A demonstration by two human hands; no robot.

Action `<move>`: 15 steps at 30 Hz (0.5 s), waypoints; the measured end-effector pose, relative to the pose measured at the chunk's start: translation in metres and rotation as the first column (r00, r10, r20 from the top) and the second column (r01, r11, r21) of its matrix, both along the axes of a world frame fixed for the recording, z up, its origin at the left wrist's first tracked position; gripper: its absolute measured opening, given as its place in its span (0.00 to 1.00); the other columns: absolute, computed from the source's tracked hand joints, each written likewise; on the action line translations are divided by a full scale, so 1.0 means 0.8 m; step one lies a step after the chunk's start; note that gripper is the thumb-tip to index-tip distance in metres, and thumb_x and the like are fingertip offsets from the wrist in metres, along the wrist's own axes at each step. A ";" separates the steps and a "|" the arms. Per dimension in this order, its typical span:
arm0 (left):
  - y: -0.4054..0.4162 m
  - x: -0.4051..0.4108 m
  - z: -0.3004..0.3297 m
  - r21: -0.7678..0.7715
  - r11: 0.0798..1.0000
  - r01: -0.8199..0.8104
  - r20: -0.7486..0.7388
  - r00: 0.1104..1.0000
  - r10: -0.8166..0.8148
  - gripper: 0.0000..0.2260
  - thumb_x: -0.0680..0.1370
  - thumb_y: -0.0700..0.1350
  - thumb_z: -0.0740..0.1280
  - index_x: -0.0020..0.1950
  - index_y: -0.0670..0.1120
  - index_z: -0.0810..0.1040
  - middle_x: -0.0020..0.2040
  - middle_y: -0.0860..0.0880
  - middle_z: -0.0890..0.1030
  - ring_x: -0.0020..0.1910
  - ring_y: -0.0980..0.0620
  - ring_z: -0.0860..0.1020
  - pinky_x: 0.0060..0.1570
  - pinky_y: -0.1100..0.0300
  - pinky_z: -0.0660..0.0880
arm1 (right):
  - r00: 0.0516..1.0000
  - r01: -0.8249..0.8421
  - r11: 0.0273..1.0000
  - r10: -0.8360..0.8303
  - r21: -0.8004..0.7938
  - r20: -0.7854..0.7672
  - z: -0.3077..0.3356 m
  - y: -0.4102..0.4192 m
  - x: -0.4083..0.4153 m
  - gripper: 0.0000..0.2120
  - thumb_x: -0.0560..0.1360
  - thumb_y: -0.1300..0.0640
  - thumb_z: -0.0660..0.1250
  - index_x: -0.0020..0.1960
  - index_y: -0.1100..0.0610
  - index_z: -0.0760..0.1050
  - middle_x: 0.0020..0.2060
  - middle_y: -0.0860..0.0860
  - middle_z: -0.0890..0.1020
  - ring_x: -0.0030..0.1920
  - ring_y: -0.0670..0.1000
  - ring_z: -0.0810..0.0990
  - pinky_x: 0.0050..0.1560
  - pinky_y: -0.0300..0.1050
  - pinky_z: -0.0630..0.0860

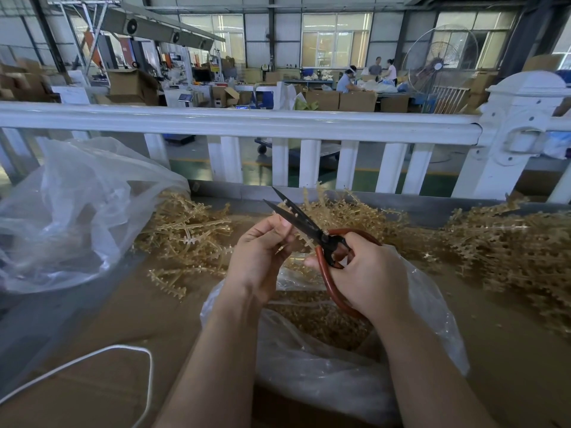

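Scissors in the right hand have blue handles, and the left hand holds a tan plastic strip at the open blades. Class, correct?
No: the head view shows the scissors have red handles. The right hand holds them, and the left hand holds the tan plastic strip at the open blades.

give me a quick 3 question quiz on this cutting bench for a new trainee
1. True or false: the blades of the scissors stand apart.
2. Which hand holds the scissors? A left, B right.
3. Fill in: the clear bag below the hands holds small tan cut ____.
Key: 1 true. 2 B, the right hand; the left hand pinches a tan strip. 3 pieces.
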State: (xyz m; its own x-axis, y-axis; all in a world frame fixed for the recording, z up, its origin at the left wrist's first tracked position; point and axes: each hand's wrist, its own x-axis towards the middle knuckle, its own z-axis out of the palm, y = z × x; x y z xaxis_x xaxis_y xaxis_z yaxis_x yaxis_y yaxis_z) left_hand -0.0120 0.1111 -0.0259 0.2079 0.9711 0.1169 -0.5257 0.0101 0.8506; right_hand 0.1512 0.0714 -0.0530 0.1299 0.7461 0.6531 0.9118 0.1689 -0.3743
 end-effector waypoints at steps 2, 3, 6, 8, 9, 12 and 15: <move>0.000 0.000 0.000 0.004 1.000 -0.008 -0.006 1.000 0.008 0.00 0.72 0.38 0.68 0.42 0.42 0.77 0.34 0.49 0.75 0.34 0.56 0.72 0.37 0.66 0.72 | 1.000 0.006 1.000 -0.006 0.007 -0.001 0.000 -0.001 -0.001 0.25 0.67 0.28 0.68 0.34 0.49 0.72 0.28 0.37 0.73 0.27 0.39 0.70 0.29 0.31 0.64; 0.000 0.001 0.001 0.005 1.000 -0.020 -0.007 1.000 0.020 0.03 0.75 0.37 0.67 0.42 0.42 0.77 0.34 0.49 0.76 0.34 0.55 0.73 0.37 0.66 0.73 | 1.000 0.001 1.000 -0.001 0.018 -0.004 0.001 -0.001 -0.001 0.25 0.67 0.27 0.68 0.34 0.49 0.72 0.28 0.37 0.72 0.27 0.39 0.69 0.29 0.30 0.63; -0.001 0.002 0.003 0.038 0.997 -0.074 -0.030 0.997 0.075 0.07 0.78 0.32 0.64 0.45 0.43 0.77 0.35 0.47 0.77 0.34 0.53 0.76 0.41 0.60 0.77 | 0.999 -0.027 1.000 0.027 0.013 -0.023 0.002 -0.002 -0.001 0.30 0.67 0.22 0.60 0.36 0.49 0.76 0.28 0.37 0.73 0.28 0.40 0.73 0.29 0.32 0.68; -0.001 0.001 0.005 0.084 0.987 -0.140 -0.059 0.988 0.145 0.09 0.77 0.30 0.66 0.48 0.45 0.77 0.36 0.46 0.78 0.33 0.51 0.79 0.42 0.56 0.79 | 0.999 -0.034 0.999 0.034 0.014 -0.027 0.002 -0.002 0.000 0.31 0.66 0.21 0.57 0.36 0.49 0.76 0.28 0.36 0.72 0.28 0.41 0.73 0.29 0.32 0.67; -0.001 0.000 0.006 0.106 0.980 -0.166 -0.076 0.982 0.175 0.10 0.76 0.30 0.67 0.49 0.45 0.77 0.37 0.45 0.79 0.33 0.49 0.80 0.43 0.54 0.80 | 0.999 -0.032 0.999 0.032 0.015 -0.029 0.002 -0.003 0.000 0.31 0.66 0.22 0.57 0.37 0.49 0.76 0.28 0.36 0.73 0.28 0.40 0.72 0.29 0.31 0.66; -0.001 -0.003 0.006 0.173 0.965 -0.198 -0.110 0.970 0.219 0.07 0.79 0.32 0.65 0.50 0.42 0.78 0.38 0.43 0.83 0.32 0.49 0.82 0.41 0.55 0.82 | 0.999 -0.030 1.000 0.030 0.000 -0.026 0.004 -0.003 0.000 0.33 0.66 0.21 0.56 0.40 0.50 0.80 0.31 0.37 0.76 0.29 0.40 0.72 0.29 0.29 0.65; -0.001 -0.005 0.005 0.224 0.954 -0.197 -0.143 0.962 0.232 0.06 0.80 0.33 0.64 0.49 0.41 0.79 0.38 0.44 0.84 0.32 0.51 0.82 0.38 0.58 0.81 | 0.999 -0.041 0.999 0.041 -0.019 -0.007 0.005 -0.005 0.001 0.35 0.66 0.21 0.55 0.44 0.50 0.81 0.35 0.39 0.81 0.32 0.40 0.76 0.30 0.30 0.69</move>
